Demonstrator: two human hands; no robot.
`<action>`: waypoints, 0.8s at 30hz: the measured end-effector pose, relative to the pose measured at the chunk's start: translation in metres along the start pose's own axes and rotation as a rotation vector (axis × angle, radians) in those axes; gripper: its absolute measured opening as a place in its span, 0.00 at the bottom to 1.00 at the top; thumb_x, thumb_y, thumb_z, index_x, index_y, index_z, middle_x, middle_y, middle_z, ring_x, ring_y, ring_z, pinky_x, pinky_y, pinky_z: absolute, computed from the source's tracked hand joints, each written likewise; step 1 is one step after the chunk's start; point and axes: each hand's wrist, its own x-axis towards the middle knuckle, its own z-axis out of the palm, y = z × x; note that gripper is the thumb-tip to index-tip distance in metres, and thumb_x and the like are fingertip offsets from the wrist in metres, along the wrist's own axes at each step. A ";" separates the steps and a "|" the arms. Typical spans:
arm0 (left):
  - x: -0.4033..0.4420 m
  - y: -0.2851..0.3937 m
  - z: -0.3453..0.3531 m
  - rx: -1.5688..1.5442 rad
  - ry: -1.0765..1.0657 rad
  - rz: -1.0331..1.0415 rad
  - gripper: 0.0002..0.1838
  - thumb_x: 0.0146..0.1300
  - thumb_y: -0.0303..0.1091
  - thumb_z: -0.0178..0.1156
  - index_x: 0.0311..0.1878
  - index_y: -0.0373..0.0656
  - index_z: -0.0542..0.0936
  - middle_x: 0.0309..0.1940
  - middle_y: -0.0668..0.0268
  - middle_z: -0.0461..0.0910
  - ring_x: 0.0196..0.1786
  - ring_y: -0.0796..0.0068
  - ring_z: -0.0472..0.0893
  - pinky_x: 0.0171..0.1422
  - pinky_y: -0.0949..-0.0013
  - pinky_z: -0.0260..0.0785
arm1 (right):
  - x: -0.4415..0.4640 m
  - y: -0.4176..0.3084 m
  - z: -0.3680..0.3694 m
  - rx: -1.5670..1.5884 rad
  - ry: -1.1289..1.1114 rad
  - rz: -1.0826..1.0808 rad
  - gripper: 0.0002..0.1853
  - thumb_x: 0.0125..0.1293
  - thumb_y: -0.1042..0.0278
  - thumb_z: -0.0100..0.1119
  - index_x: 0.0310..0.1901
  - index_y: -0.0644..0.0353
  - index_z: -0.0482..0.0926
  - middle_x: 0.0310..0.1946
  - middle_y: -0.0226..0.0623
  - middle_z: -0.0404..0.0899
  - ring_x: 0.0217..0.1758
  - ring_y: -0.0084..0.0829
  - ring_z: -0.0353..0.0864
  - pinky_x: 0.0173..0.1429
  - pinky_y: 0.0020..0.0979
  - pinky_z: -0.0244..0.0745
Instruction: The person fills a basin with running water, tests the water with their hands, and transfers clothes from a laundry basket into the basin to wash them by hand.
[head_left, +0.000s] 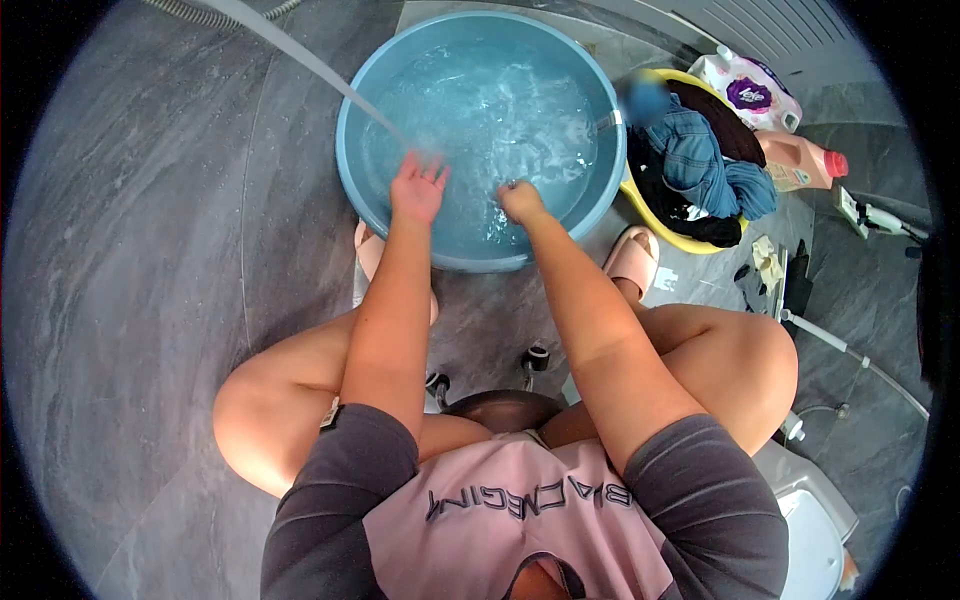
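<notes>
Within the near edge of a round blue plastic basin [483, 264] on grey floor [160, 220], likely heavy, slippery, best gripped at opposite sides, opens an empty left hand [416, 192], curls the right hand [521, 203] with closure and hold unclear.

room is lying beyond right hand [521, 202] | round blue plastic basin [480, 264] is walling it | slanting pale stream [318, 70] is blocking left | yellow plastic tub [682, 241] is crowding right
</notes>
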 end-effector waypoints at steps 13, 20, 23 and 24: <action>0.006 0.000 -0.009 0.041 -0.087 -0.022 0.30 0.69 0.35 0.43 0.72 0.43 0.49 0.72 0.68 0.51 0.72 0.52 0.57 0.70 0.45 0.52 | -0.019 -0.018 -0.012 0.082 -0.060 0.012 0.15 0.60 0.61 0.52 0.36 0.67 0.77 0.23 0.40 0.80 0.19 0.30 0.78 0.23 0.34 0.72; 0.005 0.000 -0.009 0.018 -0.144 -0.051 0.29 0.70 0.36 0.41 0.72 0.44 0.49 0.73 0.66 0.51 0.72 0.52 0.57 0.71 0.44 0.52 | 0.001 -0.001 0.002 -0.072 0.131 -0.094 0.14 0.59 0.62 0.52 0.36 0.67 0.77 0.23 0.39 0.79 0.20 0.31 0.78 0.25 0.33 0.73; 0.003 0.000 -0.005 0.036 -0.067 -0.018 0.29 0.70 0.35 0.41 0.73 0.44 0.48 0.73 0.65 0.50 0.72 0.52 0.56 0.71 0.44 0.51 | -0.001 0.001 -0.005 0.047 -0.045 -0.039 0.14 0.60 0.61 0.52 0.34 0.66 0.77 0.22 0.38 0.79 0.20 0.31 0.78 0.25 0.32 0.73; 0.003 0.000 -0.006 0.041 -0.076 -0.017 0.30 0.70 0.35 0.41 0.73 0.44 0.48 0.73 0.64 0.50 0.72 0.52 0.56 0.72 0.44 0.50 | 0.001 0.002 -0.003 0.047 -0.045 -0.039 0.14 0.60 0.61 0.52 0.34 0.66 0.77 0.22 0.38 0.79 0.20 0.31 0.78 0.25 0.32 0.73</action>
